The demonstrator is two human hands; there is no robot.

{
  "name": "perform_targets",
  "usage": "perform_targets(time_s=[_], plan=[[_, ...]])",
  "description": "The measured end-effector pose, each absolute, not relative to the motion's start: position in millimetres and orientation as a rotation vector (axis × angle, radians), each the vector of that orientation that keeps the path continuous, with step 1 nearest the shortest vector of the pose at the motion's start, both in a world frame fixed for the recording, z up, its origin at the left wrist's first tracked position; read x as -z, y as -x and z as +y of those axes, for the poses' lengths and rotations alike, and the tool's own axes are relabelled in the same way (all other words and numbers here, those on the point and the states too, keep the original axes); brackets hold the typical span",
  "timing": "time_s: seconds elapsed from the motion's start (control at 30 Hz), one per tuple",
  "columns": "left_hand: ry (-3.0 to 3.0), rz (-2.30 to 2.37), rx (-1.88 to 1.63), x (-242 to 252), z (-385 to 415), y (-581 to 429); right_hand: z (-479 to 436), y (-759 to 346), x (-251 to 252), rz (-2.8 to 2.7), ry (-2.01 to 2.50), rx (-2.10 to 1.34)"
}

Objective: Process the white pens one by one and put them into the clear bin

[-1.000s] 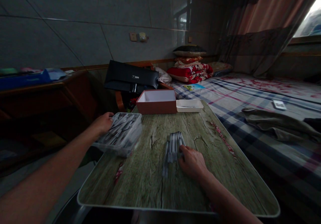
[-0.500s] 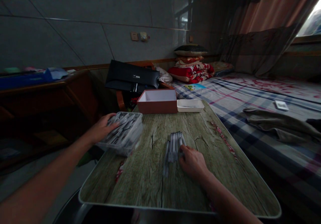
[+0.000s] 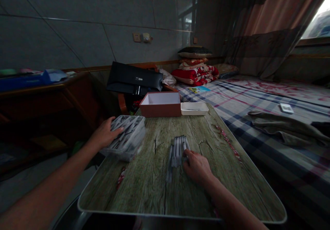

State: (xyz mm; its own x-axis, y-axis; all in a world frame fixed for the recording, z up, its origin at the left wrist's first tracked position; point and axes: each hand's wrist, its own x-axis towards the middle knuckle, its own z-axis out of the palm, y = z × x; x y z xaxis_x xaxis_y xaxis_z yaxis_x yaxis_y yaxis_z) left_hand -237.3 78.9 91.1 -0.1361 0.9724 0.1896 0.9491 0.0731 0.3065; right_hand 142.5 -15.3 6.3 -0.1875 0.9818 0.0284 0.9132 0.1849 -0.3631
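Observation:
At the table's left edge, my left hand (image 3: 105, 133) holds the rim of a clear plastic box (image 3: 129, 152), thumb laid over the heap of pens (image 3: 127, 128) inside. Its other fingers are partly hidden at the box's far left side. Nearer the middle, several slim clear pens (image 3: 177, 151) lie side by side in a row, dark tips pointing away from me. One at the left sits lower than the others. My right hand (image 3: 198, 166) is closed at the row's right end, fingertips on the rightmost pen, which it partly hides.
On the far end of the wood-patterned table (image 3: 144, 188) stand an open brown box (image 3: 160, 109) and a shallow white tray (image 3: 194, 111) with something thin in it. Behind them leans a black monitor (image 3: 134, 78). A plaid-covered bed (image 3: 232, 99) borders the right, a wooden desk (image 3: 51, 92) the left.
The view has shifted slightly. Both hands, the box and the row of pens keep practically the same places.

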Motion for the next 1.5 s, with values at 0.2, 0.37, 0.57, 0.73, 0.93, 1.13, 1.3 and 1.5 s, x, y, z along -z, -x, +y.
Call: perform_targets(time_s=[0.2,0.37,0.57,0.73,0.93,1.13,1.3,1.5], plan=[[-1.927,2.292,-0.414,-93.5,78.0,235.9,-15.5,-143.1,-5.3,-2.196,1.811,-0.395],[-1.971,2.295,-0.43,-93.4,78.1,233.8,-13.8,-146.2,-1.3,-2.096,1.755,-0.426],[-2.324,2.312,-0.577,-108.4,66.4,215.3,-2.4,-152.9,4.1,-1.719,1.442,-0.728],[-2.563,1.958,-0.894,-115.1,20.0,149.3,0.2,-152.3,4.2,-1.143,0.995,-1.395],[-2.701,1.745,-0.727,-86.9,12.5,96.7,-1.4,-152.2,-2.6,-0.754,0.8,-1.723],[-2.609,2.094,-0.361,-91.9,80.1,123.5,-0.1,-155.1,-3.8,-0.715,0.772,-1.818],[-2.5,2.165,-0.141,-92.5,113.9,147.4,0.8,-156.2,2.2,-0.69,0.76,-1.823],[-2.521,2.116,-0.163,-78.6,111.9,161.5,1.2,-158.0,2.7,-0.673,0.734,-1.859]])
